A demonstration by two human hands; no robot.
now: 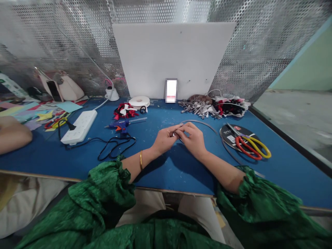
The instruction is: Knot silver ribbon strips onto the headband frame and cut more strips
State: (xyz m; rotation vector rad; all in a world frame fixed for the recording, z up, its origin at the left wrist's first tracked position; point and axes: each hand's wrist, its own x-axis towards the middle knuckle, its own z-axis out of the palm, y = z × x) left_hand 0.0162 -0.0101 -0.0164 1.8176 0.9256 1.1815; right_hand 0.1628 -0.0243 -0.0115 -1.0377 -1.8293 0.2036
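My left hand [166,139] and my right hand [192,137] meet over the middle of the blue table [77,159], fingertips pinched together on one end of a thin grey headband [204,124]. The band arcs away to the right and curves back toward my right forearm. A small pale piece sits between the fingertips; I cannot make out what it is. Both wrists rest on the table. A gold bangle is on my left wrist.
Red and yellow scissors [250,145] lie on a dark disc at right. A blue glue gun [121,125], white power strip [79,127], tape roll [139,101], red bows [124,110] and grey ribbon pieces [198,108] lie around. Another person's arm [12,135] rests at left.
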